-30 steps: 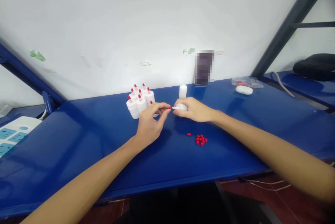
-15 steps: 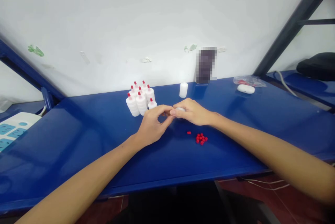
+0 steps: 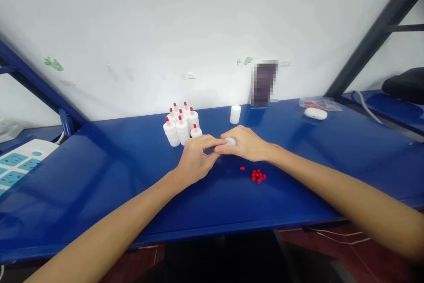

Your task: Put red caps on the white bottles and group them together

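My right hand [image 3: 247, 144] is closed round a small white plastic bottle [image 3: 231, 141], whose rounded side shows between thumb and fingers. Pinched together, the fingers of my left hand [image 3: 198, 155] meet the right fingertips at the bottle's left end; what they grip there is hidden. Left of the hands stands a cluster of white squeeze bottles [image 3: 182, 130] with red-tipped nozzles. One nearer squeeze bottle [image 3: 196, 132] is partly covered by my left hand. Below the hands lie a pile of small red caps [image 3: 257, 175] and a single red cap [image 3: 242, 168].
A white bottle without a nozzle [image 3: 235, 114] stands near the wall, beside a blurred dark upright object [image 3: 263, 84]. Right of these are a white oval case [image 3: 316, 114] and a clear plastic bag [image 3: 326, 103] with red pieces. A power strip [image 3: 29, 159] lies at the left.
My hands stay together at the bottle, and more of its white side shows in my right hand. The whole view has shifted slightly, so the things on the table appear further right.
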A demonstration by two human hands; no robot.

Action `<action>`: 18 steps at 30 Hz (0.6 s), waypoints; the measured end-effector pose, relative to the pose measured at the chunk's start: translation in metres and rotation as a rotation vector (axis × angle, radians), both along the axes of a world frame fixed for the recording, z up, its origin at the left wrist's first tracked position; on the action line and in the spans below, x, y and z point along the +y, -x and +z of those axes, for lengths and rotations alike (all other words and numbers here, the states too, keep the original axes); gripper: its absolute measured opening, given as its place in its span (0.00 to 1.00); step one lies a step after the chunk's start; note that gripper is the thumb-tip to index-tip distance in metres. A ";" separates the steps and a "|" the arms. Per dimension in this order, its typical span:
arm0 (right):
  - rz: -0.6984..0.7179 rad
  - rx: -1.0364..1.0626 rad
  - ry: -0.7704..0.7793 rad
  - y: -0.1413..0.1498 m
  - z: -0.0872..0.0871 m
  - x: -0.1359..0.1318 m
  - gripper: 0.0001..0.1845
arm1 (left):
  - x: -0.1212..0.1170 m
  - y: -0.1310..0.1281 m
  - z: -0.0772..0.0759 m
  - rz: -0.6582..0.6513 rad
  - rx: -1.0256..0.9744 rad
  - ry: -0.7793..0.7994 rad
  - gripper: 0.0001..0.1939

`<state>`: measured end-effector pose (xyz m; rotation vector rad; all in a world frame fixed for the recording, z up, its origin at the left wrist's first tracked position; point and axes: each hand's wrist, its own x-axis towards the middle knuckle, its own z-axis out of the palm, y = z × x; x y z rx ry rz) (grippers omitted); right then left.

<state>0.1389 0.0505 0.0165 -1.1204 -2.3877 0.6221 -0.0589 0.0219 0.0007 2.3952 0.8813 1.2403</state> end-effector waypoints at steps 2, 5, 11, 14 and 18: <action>-0.008 -0.022 -0.003 0.001 0.001 0.000 0.30 | 0.000 0.000 -0.001 0.025 0.036 -0.013 0.08; -0.034 -0.068 -0.023 0.002 0.002 0.001 0.31 | 0.001 -0.003 -0.002 0.044 0.034 0.005 0.07; 0.019 0.043 -0.044 0.000 -0.003 0.006 0.33 | -0.002 -0.010 -0.002 0.022 -0.123 0.147 0.06; 0.051 0.141 -0.056 -0.001 -0.009 0.008 0.32 | -0.003 -0.011 0.001 -0.001 -0.186 0.222 0.07; 0.078 0.348 0.017 -0.001 -0.013 0.012 0.30 | 0.004 -0.006 0.010 0.036 -0.377 0.361 0.09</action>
